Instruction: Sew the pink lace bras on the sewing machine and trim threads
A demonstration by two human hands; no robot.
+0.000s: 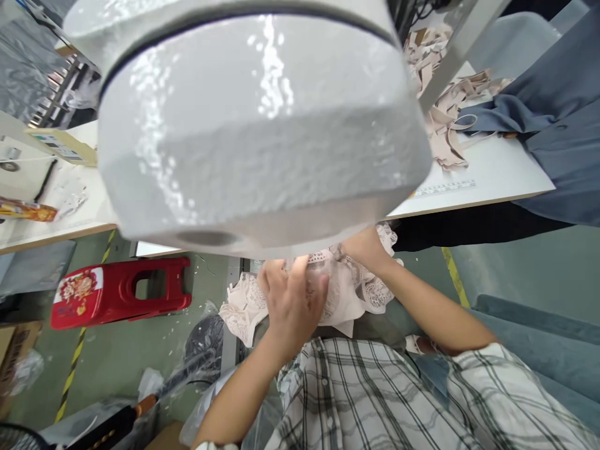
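Note:
A pale pink lace garment piece (pixel 347 297) lies bunched under the front of a large white machine head (pixel 262 144), its scalloped lace edges spreading to both sides. My left hand (pixel 293 300) is on the middle of the lace, with fingers bent over the cloth and the thumb out to the right. Some lace shows between thumb and forefinger. At the lace's right part is my right hand (pixel 365 250), reaching in under the machine head, which hides its fingers. The machine head also covers the spot where the fingertips of both hands meet the cloth.
A red plastic stool (pixel 117 290) lies on the green floor at left. On the white table (pixel 506 169) at right are pink fabric pieces (pixel 447 134) and a ruler, beside a person in a blue-grey sleeve (pixel 557 106). An orange packet (pixel 28 209) sits at left.

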